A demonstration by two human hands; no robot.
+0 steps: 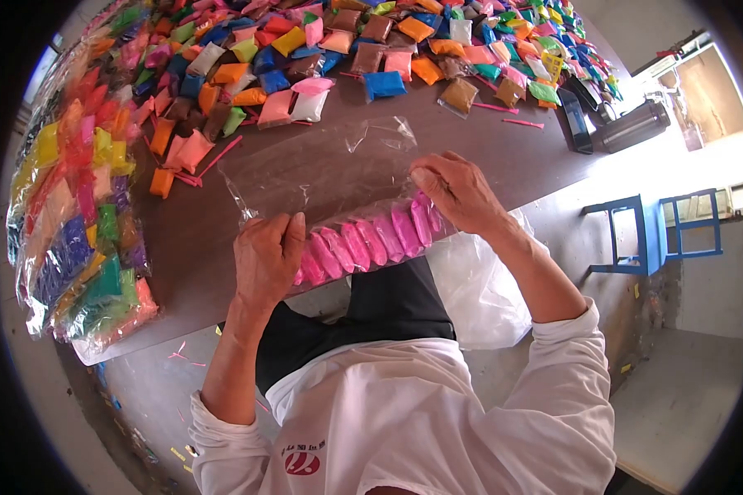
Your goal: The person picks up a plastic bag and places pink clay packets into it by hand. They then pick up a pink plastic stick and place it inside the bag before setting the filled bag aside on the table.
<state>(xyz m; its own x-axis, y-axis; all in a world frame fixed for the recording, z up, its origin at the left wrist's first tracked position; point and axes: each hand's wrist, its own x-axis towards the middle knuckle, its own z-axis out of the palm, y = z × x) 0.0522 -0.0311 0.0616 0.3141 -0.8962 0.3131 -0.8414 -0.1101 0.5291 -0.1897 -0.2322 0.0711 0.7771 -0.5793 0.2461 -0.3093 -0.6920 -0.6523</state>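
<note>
My left hand (266, 257) grips the left end of a row of pink powder packets (363, 241) at the near edge of the brown table (330, 165). My right hand (454, 191) closes on the right end of the same row. The packets lie side by side inside a clear plastic bag (322, 169) whose loose open part spreads flat on the table beyond my hands.
A heap of small coloured powder packets (363, 45) covers the far side of the table. Filled clear bags of mixed packets (82, 223) are stacked at the left edge. A black device (627, 124) sits at the right end. A blue chair (652, 235) stands on the floor.
</note>
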